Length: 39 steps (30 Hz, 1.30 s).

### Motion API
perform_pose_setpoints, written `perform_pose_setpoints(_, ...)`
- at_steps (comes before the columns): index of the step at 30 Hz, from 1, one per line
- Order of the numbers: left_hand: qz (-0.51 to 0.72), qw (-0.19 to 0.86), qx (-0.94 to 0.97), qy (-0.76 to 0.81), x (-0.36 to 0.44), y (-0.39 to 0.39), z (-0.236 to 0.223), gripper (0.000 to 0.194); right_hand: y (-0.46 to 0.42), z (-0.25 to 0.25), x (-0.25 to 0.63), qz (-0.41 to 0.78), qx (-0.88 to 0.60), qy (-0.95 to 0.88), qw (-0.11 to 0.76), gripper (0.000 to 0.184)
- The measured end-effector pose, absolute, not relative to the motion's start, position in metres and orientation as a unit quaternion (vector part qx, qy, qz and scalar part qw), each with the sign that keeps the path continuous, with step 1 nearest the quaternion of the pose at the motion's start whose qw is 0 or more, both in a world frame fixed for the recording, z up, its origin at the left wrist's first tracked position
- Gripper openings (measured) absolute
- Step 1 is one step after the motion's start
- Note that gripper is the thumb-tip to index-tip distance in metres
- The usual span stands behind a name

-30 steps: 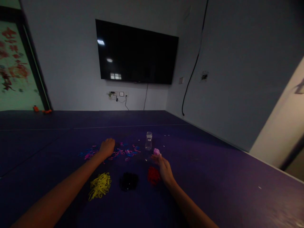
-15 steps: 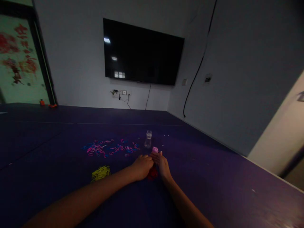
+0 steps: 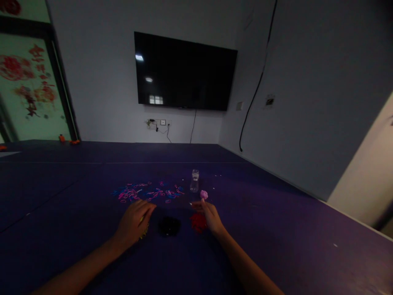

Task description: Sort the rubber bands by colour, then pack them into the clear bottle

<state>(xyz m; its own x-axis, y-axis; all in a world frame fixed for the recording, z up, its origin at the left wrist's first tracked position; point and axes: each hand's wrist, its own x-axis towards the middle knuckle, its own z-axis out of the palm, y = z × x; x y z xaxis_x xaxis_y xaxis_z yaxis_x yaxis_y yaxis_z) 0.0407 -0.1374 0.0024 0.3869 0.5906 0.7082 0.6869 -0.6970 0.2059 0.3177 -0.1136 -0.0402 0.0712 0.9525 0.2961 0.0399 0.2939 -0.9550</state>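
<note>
My left hand (image 3: 135, 221) is above a pile of yellow rubber bands (image 3: 143, 232) and hides most of it. Its fingers are pressed together and curled; anything held in them is hidden. My right hand (image 3: 211, 217) has its fingers stretched to the left, over the far edge of a red pile (image 3: 198, 222) that looks like rubber bands. A black pile (image 3: 169, 226) lies between the hands. Beyond the right fingertips sits a pink lump-shaped cap or piece (image 3: 204, 194), beside an upright clear bottle (image 3: 194, 182). Pink and blue rubber bands (image 3: 130, 193) are scattered beyond my left hand.
Everything lies on a wide dark purple surface (image 3: 276, 229) with small white scraps on it. At the back, a television (image 3: 186, 71) hangs on the wall, with sockets and cables below. A black cable (image 3: 253, 98) dangles along the right wall. Orange objects (image 3: 62, 138) stand far left by the door.
My left hand has moved left, away from my right hand and the red pile, to above the yellow bands. The black pile now shows. My right hand stays near the red pile.
</note>
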Motion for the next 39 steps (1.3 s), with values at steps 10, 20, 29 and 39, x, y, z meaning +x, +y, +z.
perform_pose_setpoints(10,-0.442,-0.033,-0.742,-0.503,-0.014,-0.129,-0.021,0.043,-0.114,-0.042,0.323,0.363,-0.455,-0.601,0.548,0.072)
perform_pose_setpoints(20,-0.326,-0.108,-0.827,-0.445,-0.014,-0.130,-0.026,0.057,-0.128,-0.031,0.320,0.160,-0.447,-0.826,0.304,0.041)
perform_pose_setpoints(29,-0.187,-0.026,-0.906,-0.379,-0.004,-0.135,-0.023,0.064,-0.132,-0.031,0.320,0.124,-0.443,-0.835,0.302,0.019)
perform_pose_setpoints(39,-0.178,-0.046,-0.908,-0.376,-0.005,-0.132,-0.027,0.063,-0.131,-0.031,0.318,0.147,-0.460,-0.803,0.350,0.035)
